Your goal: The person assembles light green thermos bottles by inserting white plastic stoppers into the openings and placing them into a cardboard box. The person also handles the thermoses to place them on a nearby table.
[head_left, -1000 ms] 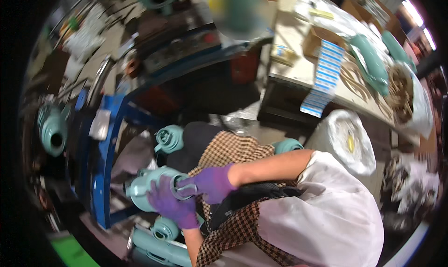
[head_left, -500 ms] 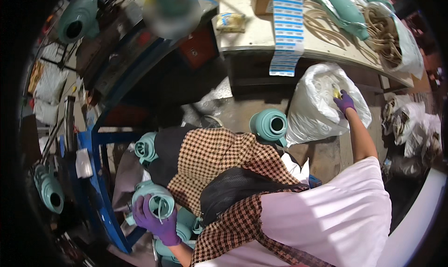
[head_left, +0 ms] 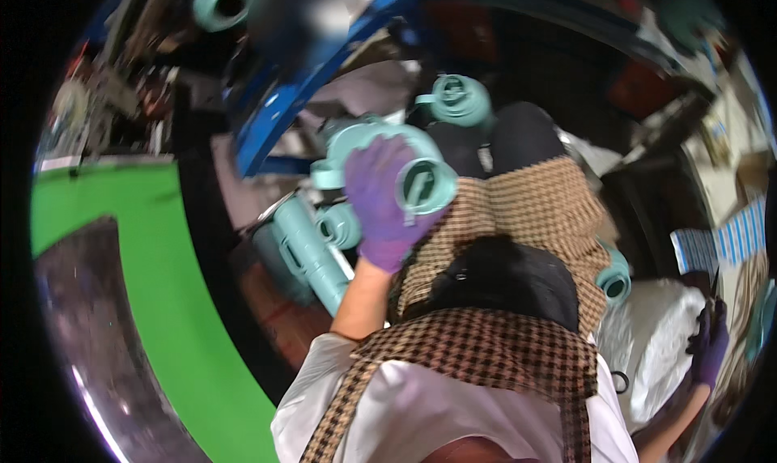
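My left hand [head_left: 379,212], in a purple glove, is closed around a teal plastic pipe fitting [head_left: 422,184] with a round collar, held up over my lap. Behind it sits a larger teal fitting [head_left: 356,139]. My right hand [head_left: 711,351], also in a purple glove, is far out at the right edge, with its fingers curled on the side of a white plastic bag [head_left: 657,341]. A brown checked cloth [head_left: 530,212] covers my legs and chest between the two hands.
More teal fittings lie around: one [head_left: 458,99] above my knee, one [head_left: 615,278] by the bag, a long pipe piece [head_left: 309,256] at lower left. A blue metal frame [head_left: 279,107] crosses the top left. Green floor [head_left: 154,301] lies to the left. Blue-striped sheets [head_left: 719,243] are at right.
The view has swung left and down. My left hand has raised the teal fitting higher over my lap. My right hand has stayed out on the white bag.
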